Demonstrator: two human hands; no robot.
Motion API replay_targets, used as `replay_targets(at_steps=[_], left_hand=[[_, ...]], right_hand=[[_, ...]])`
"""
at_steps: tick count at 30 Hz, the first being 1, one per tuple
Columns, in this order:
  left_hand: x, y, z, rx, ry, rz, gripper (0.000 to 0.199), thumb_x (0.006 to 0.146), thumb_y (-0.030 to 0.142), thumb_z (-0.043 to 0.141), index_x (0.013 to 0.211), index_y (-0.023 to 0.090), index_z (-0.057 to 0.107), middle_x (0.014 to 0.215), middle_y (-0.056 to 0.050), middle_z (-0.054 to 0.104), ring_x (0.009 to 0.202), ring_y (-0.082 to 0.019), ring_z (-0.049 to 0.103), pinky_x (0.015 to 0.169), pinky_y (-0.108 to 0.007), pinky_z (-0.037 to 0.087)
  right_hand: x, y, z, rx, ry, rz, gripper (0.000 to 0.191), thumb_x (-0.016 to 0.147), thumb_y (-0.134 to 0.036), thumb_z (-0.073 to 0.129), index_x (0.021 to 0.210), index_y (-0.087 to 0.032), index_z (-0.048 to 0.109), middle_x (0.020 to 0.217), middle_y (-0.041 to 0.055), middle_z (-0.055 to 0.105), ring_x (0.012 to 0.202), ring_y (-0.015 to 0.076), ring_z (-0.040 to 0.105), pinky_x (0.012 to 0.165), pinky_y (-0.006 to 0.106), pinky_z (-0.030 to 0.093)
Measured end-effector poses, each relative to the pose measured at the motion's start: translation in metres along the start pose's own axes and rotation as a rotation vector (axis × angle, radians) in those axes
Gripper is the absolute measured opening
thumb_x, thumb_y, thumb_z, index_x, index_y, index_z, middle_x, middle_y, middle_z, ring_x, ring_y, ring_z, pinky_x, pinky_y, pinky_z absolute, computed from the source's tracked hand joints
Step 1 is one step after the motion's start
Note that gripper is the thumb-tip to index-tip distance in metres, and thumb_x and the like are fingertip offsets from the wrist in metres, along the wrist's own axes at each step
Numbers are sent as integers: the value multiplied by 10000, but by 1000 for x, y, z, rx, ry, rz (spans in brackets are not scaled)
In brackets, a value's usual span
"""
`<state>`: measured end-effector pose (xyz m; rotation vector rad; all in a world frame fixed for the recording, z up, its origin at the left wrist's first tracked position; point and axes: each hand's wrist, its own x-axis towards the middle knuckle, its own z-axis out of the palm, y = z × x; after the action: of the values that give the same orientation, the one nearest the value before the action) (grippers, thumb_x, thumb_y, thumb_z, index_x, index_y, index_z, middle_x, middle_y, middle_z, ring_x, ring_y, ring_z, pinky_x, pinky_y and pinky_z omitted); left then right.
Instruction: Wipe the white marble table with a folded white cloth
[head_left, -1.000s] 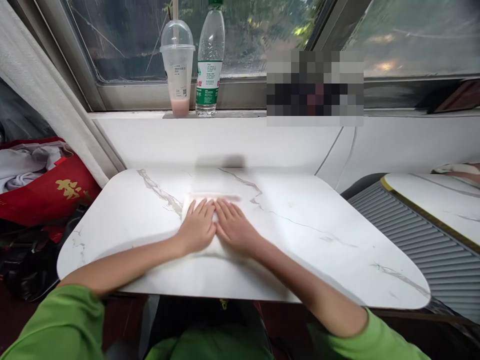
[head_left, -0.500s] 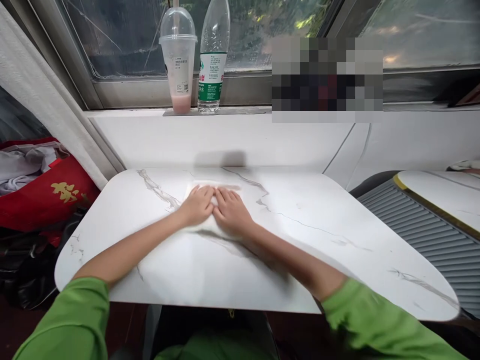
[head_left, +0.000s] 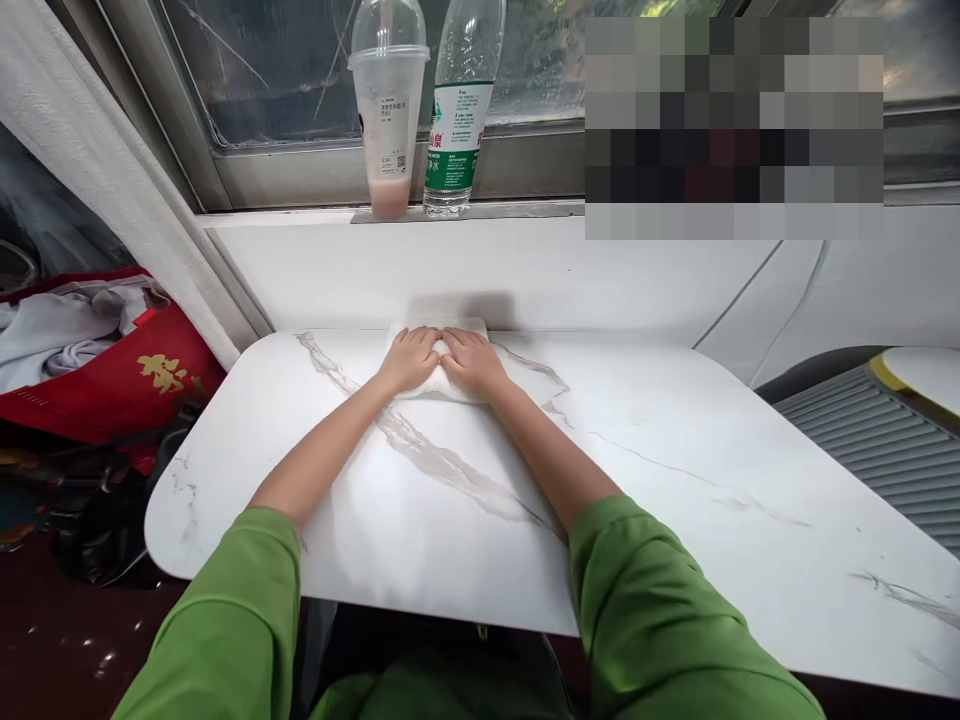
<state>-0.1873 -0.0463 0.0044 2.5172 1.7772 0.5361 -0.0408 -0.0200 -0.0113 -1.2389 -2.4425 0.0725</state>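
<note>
A white cloth (head_left: 439, 385) lies folded on the white marbled table (head_left: 450, 540), at its back edge by the wall. Both palms rest on top of it, side by side. My left hand (head_left: 410, 358) presses flat on the cloth's left part, its fingers stretched toward the wall. On the right part lies my right hand (head_left: 471, 362), also flat with fingers extended. The thumbs nearly meet in the middle, and the cloth shows between and around the hands.
On the window ledge stand a lidded plastic cup (head_left: 388, 130) with pink liquid and a clear bottle (head_left: 459, 130) with a green and white label. A red bag (head_left: 112, 375) holding pale fabric is at the left, beside a curtain (head_left: 127, 170). A ribbed grey surface (head_left: 862, 430) lies at the right.
Both hands and the cloth have moved away from me across the table, up to the back edge. The arms are stretched further forward, and the view has shifted slightly.
</note>
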Motion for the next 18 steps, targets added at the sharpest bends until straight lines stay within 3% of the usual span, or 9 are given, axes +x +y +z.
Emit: replay_targets(at_steps=[5, 13, 16, 18], left_hand=[[-50, 21, -9, 25, -59, -23, 428, 904, 192, 316, 1315, 138, 424, 1439, -89, 429, 1363, -204, 323, 1158, -416, 167], [-192, 62, -50, 26, -37, 44, 444, 924, 209, 307, 1336, 83, 411, 1414, -144, 451, 1378, -258, 310, 1168, -477, 175], [-230, 67, -66, 48, -44, 1, 454, 917, 180, 307, 1352, 76, 387, 1421, -160, 436, 1387, -263, 293, 1160, -494, 200], [-241, 61, -71, 56, -42, -33, 457, 905, 168, 312, 1349, 89, 383, 1417, -158, 439, 1382, -259, 302, 1152, -499, 221]], right_hand=[[-43, -25, -6, -101, -4, -93, 537, 893, -231, 282, 1371, -29, 421, 1411, 173, 460, 1304, 269, 387, 1073, 430, 279], [-151, -120, -25, -128, 22, -269, 548, 919, -256, 290, 1364, 31, 430, 1425, 216, 425, 1351, 318, 328, 1100, 493, 271], [-164, -150, -31, -65, 3, -356, 552, 917, -264, 308, 1374, 23, 421, 1442, 213, 401, 1361, 326, 309, 1105, 510, 270], [-159, -161, -29, -26, -12, -395, 559, 913, -276, 319, 1371, 27, 424, 1438, 216, 405, 1350, 334, 321, 1102, 509, 272]])
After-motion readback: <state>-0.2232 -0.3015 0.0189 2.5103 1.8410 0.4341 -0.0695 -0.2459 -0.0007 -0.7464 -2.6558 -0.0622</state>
